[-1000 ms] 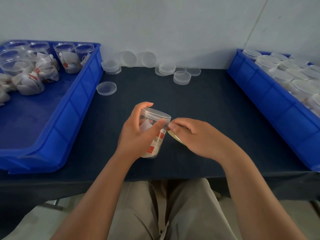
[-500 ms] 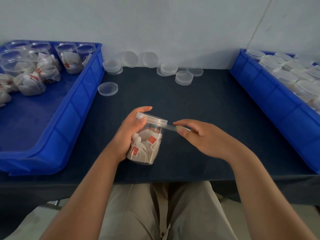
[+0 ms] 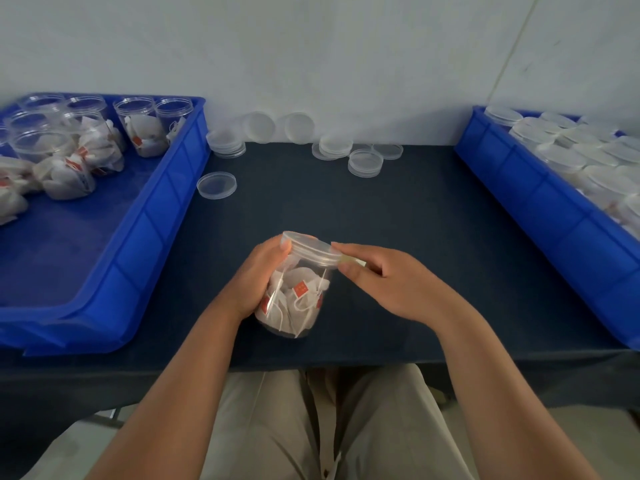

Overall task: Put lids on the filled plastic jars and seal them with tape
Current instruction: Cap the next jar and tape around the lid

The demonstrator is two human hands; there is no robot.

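Your left grip (image 3: 258, 275) is wrapped round the side of a clear plastic jar filled with white tea bags bearing red tags (image 3: 294, 299). The jar is tilted, its top leaning toward the far edge of the dark blue tabletop (image 3: 398, 209), and sits near the middle of the front edge. A clear round plastic lid (image 3: 310, 249) is on the jar's mouth. Your right grip (image 3: 388, 285) pinches a short pale strip of tape (image 3: 353, 261) between thumb and forefinger, right at the lid's rim on the right side; whether the tape already sticks to the rim I cannot tell.

At the left edge lies a blue plastic tray (image 3: 149, 216) with open filled jars (image 3: 140, 129) at its far end. At the right edge a second blue plastic tray (image 3: 540, 209) holds lidded jars (image 3: 561, 161). A single loose clear lid (image 3: 216, 184) lies just beside the left tray, and stacks of clear lids (image 3: 365, 162) sit along the far edge.
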